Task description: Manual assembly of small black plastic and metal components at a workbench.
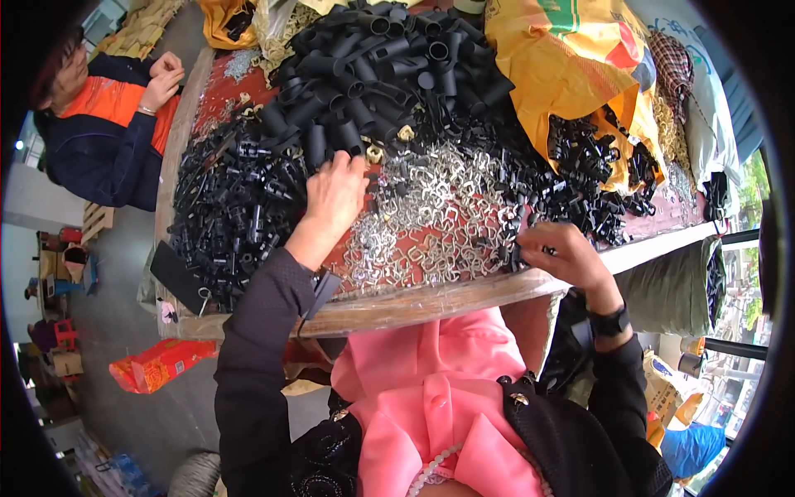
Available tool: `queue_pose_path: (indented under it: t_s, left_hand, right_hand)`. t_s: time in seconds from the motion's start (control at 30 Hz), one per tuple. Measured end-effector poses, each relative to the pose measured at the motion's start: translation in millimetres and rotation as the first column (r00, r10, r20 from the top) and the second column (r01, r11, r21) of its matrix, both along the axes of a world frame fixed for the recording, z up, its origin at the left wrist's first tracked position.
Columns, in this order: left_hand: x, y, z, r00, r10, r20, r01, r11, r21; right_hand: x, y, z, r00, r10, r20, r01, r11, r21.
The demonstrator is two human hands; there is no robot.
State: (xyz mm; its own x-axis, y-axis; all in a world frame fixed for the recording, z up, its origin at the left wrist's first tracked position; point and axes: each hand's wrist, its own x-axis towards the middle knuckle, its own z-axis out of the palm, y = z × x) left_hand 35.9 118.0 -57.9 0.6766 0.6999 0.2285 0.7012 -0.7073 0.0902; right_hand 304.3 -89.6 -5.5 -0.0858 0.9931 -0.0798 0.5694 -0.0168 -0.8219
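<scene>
My left hand [333, 197] reaches over the table with its fingers bent and drawn together. Its fingertips meet the lower edge of the heap of black plastic tubes [338, 70], close below one tube [344, 137]; what they pinch, if anything, is hidden. Near the front right edge, my right hand [565, 253] has its fingers curled round a small black plastic part [546, 249], partly covered by them. Between the hands lies a spread of small silvery bent metal clips [431, 207]. Small black plastic fittings [240, 219] are heaped left of my left hand.
More black parts [584, 149] spill from a yellow sack [563, 58] at the right. The table's wooden front edge [397, 311] runs before me. A person [116, 108] in orange and dark blue is at the left side. A red packet [157, 365] is below the left corner.
</scene>
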Motion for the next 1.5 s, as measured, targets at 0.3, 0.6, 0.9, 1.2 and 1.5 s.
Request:
queue_pose_path:
  t_s: [0.3, 0.6, 0.9, 1.2, 1.5]
  left_hand:
    - [-34, 4, 0, 0.94, 0.233, -0.251, -0.199, 0.968, 0.154]
    - [-48, -12, 12, 0.952, 0.216, -0.218, -0.155, 0.952, 0.263]
    - [-60, -9, 6, 0.919, 0.245, -0.309, -0.147, 0.94, 0.309]
    - [-55, -8, -9, 0.909, 0.277, -0.311, -0.205, 0.948, 0.245]
    - [-55, -48, 63, 0.912, 0.063, 0.406, -0.051, 0.998, -0.041]
  right_hand:
    - [-13, 51, -39, 0.823, 0.022, 0.568, -0.217, 0.935, 0.279]
    - [-63, 18, -63, 0.715, 0.071, 0.695, -0.322, 0.917, 0.237]
    - [-72, 28, -71, 0.766, -0.028, 0.643, -0.169, 0.955, 0.242]
    - [-70, 28, -70, 0.756, -0.022, 0.654, -0.198, 0.945, 0.261]
    - [-94, 31, -45, 0.861, 0.063, 0.504, -0.281, 0.886, 0.369]
